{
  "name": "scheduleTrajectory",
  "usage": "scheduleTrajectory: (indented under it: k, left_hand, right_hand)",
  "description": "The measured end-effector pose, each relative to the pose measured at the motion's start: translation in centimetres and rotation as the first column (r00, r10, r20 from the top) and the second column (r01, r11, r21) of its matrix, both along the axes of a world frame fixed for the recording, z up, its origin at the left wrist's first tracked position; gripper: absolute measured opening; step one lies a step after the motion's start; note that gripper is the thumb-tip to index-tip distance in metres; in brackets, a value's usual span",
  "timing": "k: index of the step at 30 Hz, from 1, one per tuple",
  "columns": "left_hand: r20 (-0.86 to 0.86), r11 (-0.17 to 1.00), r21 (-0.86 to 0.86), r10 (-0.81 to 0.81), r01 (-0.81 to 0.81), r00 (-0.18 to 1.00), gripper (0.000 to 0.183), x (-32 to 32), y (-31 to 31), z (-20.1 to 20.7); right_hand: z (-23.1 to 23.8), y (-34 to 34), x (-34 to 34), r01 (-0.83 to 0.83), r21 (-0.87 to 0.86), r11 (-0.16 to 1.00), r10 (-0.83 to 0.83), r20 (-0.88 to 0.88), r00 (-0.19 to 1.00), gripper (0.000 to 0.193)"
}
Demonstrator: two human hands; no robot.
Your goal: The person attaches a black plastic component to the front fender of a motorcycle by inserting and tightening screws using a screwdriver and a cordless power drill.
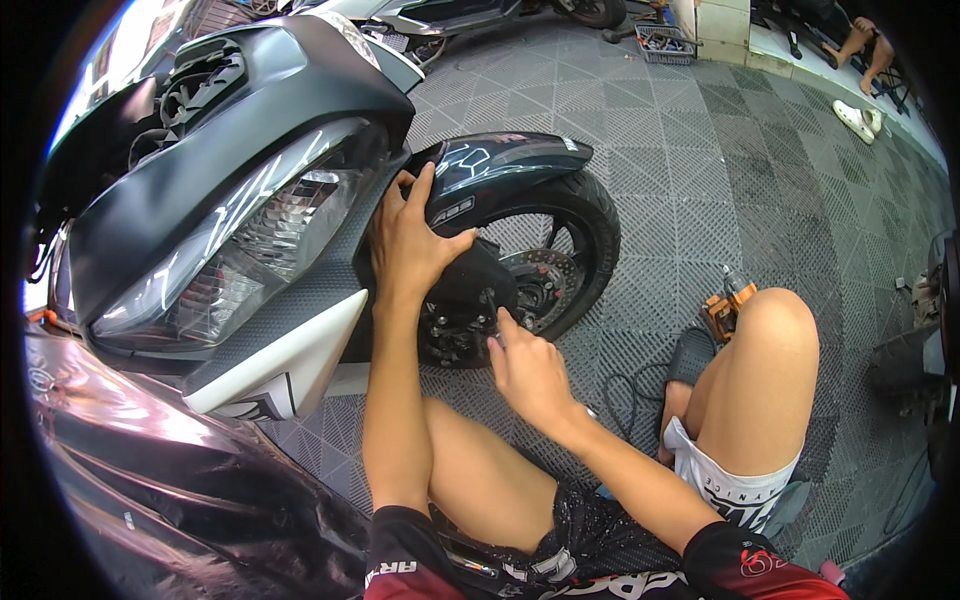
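A scooter's dark glossy front fender (500,160) arches over its front wheel (600,235), which has a brake disc (560,285). My left hand (405,240) rests with fingers and thumb spread against the inner end of the fender, beside the headlight (275,240). Below it is a black fork cover (470,285) with several bolts near its lower end. My right hand (530,370) is closed at that lower end, its index finger and thumb pointing at the bolts. Whatever lies inside its grip is mostly hidden by the fingers.
An orange cordless drill (730,300) lies beyond my right knee, near a black sandal (692,355). A cable (625,395) curls on the grey tiled floor. A tool basket (665,45) and another scooter (440,15) stand farther back; white clogs (857,120) and a person's legs (865,55) are at far right.
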State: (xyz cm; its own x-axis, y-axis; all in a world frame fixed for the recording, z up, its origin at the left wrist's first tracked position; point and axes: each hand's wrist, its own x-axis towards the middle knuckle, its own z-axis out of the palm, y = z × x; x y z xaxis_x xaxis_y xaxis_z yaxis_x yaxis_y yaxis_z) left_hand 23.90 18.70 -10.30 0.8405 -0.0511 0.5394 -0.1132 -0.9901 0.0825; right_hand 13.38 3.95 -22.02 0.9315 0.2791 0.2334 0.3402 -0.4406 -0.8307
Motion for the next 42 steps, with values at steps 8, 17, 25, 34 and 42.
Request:
scheduleTrajectory:
  k: [8,17,25,34,42]
  left_hand:
    - [-0.013,1.000,-0.020,0.002,-0.002,1.000,0.087,-0.1,0.3,0.0]
    - [-0.001,0.999,-0.032,-0.006,0.006,1.000,0.088,0.0,0.1,-0.1]
    - [0.010,0.999,-0.040,-0.019,0.019,1.000,0.088,0.1,0.4,-0.3]
    - [0.019,0.999,-0.030,-0.017,0.017,1.000,0.086,0.2,0.5,-0.5]
    - [0.043,0.998,-0.058,-0.030,0.032,0.999,0.085,0.1,0.2,-0.6]
  right_hand:
    - [1.6,-0.6,0.3,-0.075,0.341,0.937,0.250,-0.506,0.826,0.062]
    - [0.0,-1.0,1.6,0.254,0.813,0.523,0.726,-0.582,0.367,0.056]
    - [0.2,0.2,-0.1,0.008,-0.138,0.990,0.004,0.089,0.996,0.041]
    - [1.0,-0.4,0.9,0.044,0.588,0.807,0.422,-0.628,0.654,0.046]
    - [0.2,-0.2,-0.1,0.046,-0.187,0.981,-0.014,0.171,0.985,0.042]
